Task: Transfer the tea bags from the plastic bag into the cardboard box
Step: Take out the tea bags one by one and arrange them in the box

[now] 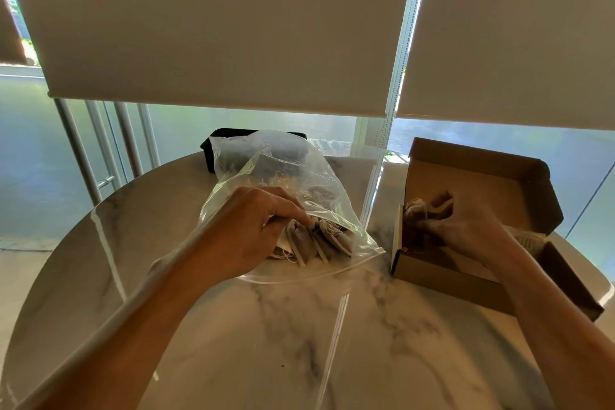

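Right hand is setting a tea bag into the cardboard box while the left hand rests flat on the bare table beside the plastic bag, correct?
Not quite. The head view shows the left hand inside the plastic bag, fingers curled on the tea bags, not flat on the table. The rest holds: the right hand holds a tea bag in the cardboard box.

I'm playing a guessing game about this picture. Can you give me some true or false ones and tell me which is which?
1. The left hand is inside the plastic bag, touching tea bags. True.
2. The box is closed. False: its lid stands open.
3. The right hand holds a tea bag in the box. True.
4. The plastic bag is empty. False: tea bags lie near its mouth.
5. The box sits left of the plastic bag. False: it sits to the right.
6. Both rest on a marble table. True.
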